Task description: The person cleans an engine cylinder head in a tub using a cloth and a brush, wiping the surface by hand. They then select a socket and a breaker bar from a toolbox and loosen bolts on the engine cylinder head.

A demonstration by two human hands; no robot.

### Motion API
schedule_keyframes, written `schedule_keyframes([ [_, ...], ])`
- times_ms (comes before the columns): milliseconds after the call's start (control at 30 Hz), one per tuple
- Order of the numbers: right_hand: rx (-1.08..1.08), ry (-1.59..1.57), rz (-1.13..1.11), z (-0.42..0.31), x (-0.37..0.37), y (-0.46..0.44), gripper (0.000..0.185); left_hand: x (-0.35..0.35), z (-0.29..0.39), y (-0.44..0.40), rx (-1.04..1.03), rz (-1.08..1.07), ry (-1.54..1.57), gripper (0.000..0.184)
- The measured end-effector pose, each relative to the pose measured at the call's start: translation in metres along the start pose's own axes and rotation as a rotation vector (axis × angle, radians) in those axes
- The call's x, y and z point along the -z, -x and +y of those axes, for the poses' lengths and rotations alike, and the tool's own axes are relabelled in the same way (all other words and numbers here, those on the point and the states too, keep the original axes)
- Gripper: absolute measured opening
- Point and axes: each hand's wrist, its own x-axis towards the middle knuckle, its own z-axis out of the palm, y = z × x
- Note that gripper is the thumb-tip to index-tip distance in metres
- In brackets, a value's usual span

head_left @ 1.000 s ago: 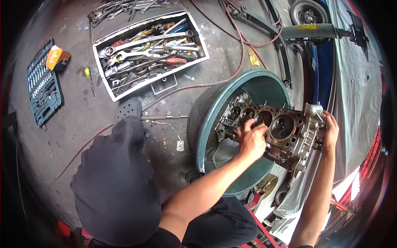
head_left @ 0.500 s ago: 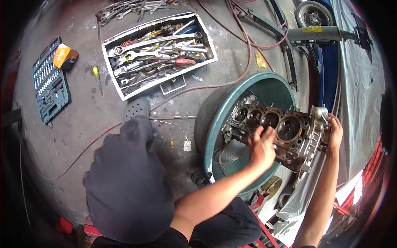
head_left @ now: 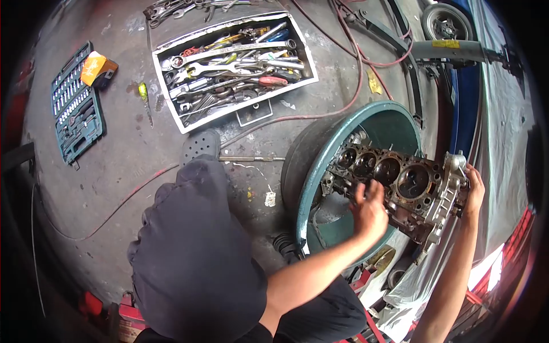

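A greasy engine block (head_left: 397,163) lies tilted across the rim of a dark green tub (head_left: 311,217), its cylinder bores facing up. At the block's right end, by a cast aluminium cover (head_left: 449,197), my right hand (head_left: 474,191) grips the edge with its fingers curled over it. My left hand (head_left: 370,212) is beside the block's near side, above the tub's opening. Its fingers are apart and slightly blurred, with nothing visible in them. Whether the left fingertips touch the block, I cannot tell. Some liquid shows inside the tub.
A white-edged toolbox (head_left: 234,71) full of wrenches stands on the floor ahead. Left of it lie an open socket set (head_left: 80,108) with an orange box (head_left: 98,70) on top, and a yellow-handled screwdriver (head_left: 143,91). A red hose (head_left: 320,116) snakes across the floor. Plastic sheeting (head_left: 503,154) hangs at right.
My left hand has drawn back from the bores toward the block's near side, its fingers spreading. My right hand keeps its hold on the end. The whole view has shifted slightly.
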Motion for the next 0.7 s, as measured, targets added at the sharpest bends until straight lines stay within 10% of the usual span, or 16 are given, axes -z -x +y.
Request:
schedule_keyframes([
  [700,-0.046,-0.015,0.031,-0.010,-0.009,0.012,0.043,-0.008,-0.011,0.016,-0.181,0.138,-0.027,0.060],
])
